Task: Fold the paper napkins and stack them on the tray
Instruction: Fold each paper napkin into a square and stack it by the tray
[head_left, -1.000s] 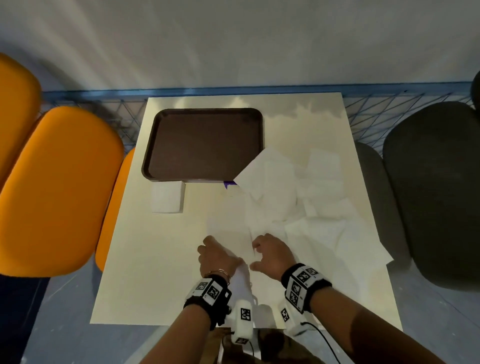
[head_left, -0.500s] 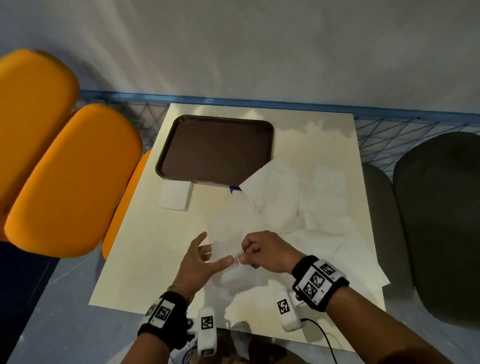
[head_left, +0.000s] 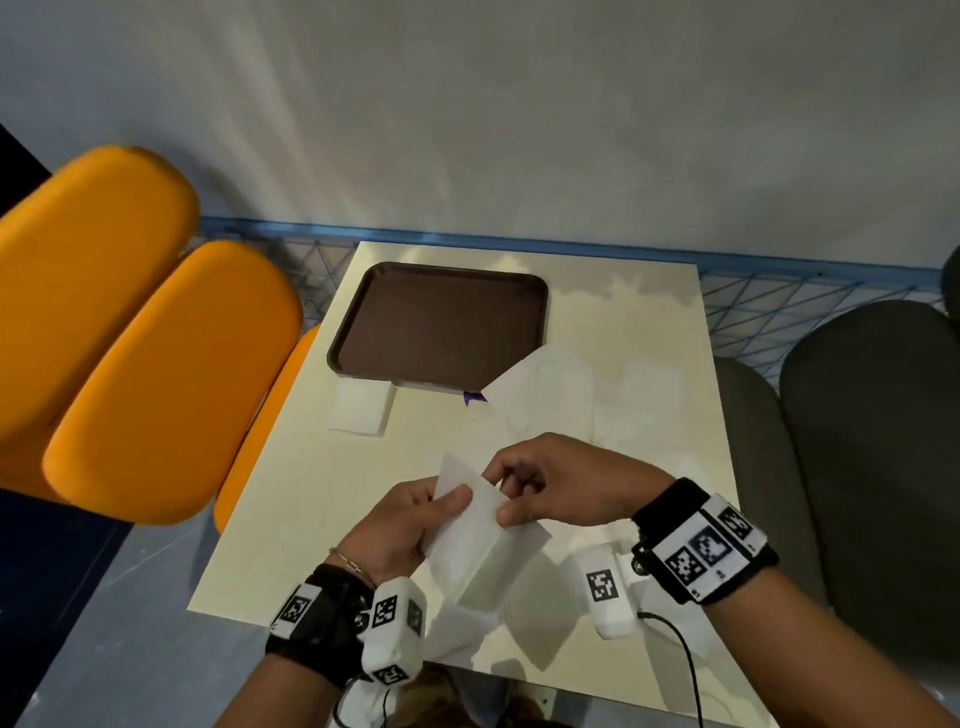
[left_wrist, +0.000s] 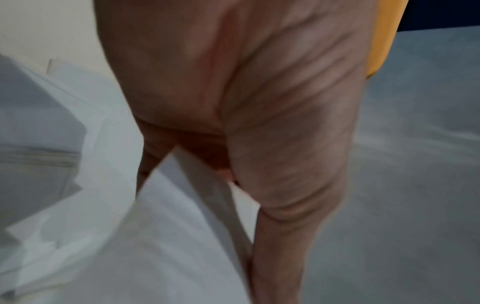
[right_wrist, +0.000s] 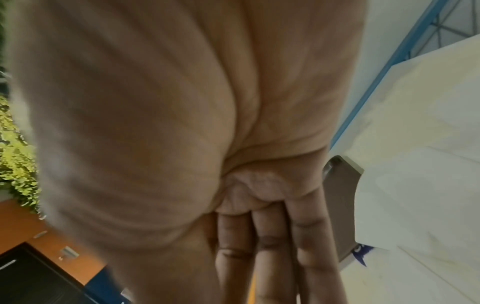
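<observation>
Cream table (head_left: 291, 499) carries a brown tray (head_left: 441, 322) — bare; above it, left hand (head_left: 395, 525) and right hand (head_left: 561, 483) each pinch one white napkin (head_left: 467, 540); fingers clamped on it.

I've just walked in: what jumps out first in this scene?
Two hands, the left hand and right hand, hold a white napkin up over a pale table. Behind them lies a brown tray, and orange chairs stand to the left.
</observation>
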